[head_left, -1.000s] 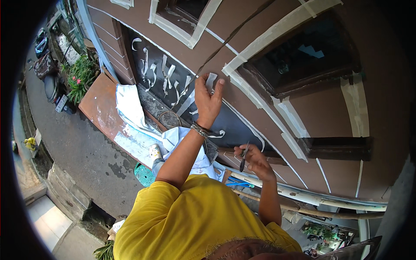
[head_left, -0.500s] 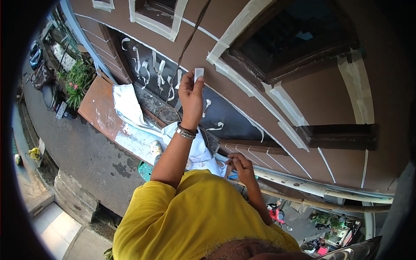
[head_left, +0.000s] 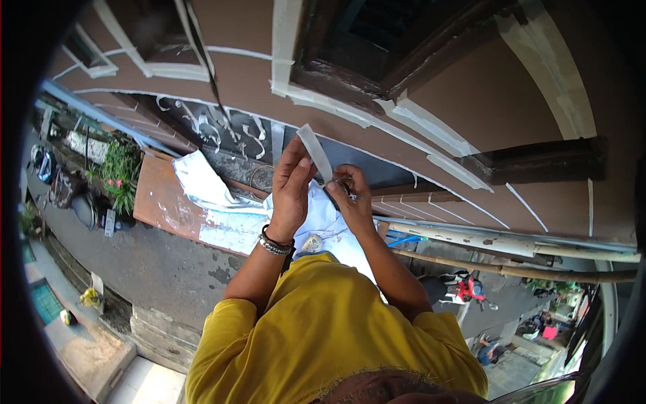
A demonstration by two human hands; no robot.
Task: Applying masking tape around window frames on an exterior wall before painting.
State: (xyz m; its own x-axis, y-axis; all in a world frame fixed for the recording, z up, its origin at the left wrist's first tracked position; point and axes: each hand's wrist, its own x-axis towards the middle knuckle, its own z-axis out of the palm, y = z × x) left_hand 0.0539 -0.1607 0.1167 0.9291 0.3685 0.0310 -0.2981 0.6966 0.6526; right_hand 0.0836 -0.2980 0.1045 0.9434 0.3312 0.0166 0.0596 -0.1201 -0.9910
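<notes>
You are looking down from high up against a brown painted wall [head_left: 471, 101], over the shoulders of your yellow shirt [head_left: 323, 337]. Half a second ago your left hand was stretched up at about 12 o'clock, pressing a small pale piece against the wall, while your right hand hung low by a ledge; now both hands have come together in front of your chest, near the centre of the view. Your left hand [head_left: 291, 192], with a metal bracelet [head_left: 274, 244] on the wrist, is closed in a pinch on a strip of pale masking tape [head_left: 315, 151], which rises from your fingertips toward 12 o'clock, free of the wall. Your right hand [head_left: 351, 198], just beside it at 3 o'clock, is curled shut around something small and dark at the tape's lower end; it is too hidden to tell what it is. Judging from this, the earlier piece is placed and a fresh length is being readied. Pale taped bands [head_left: 410, 124] already edge the dark window frame [head_left: 377, 60] at 12 o'clock. A white cloth [head_left: 202, 185] lies on a rusty awning [head_left: 161, 202] at 9 o'clock, bamboo poles [head_left: 511, 242] run off at 3 o'clock, and the street [head_left: 121, 269] lies far below at 8 o'clock.
</notes>
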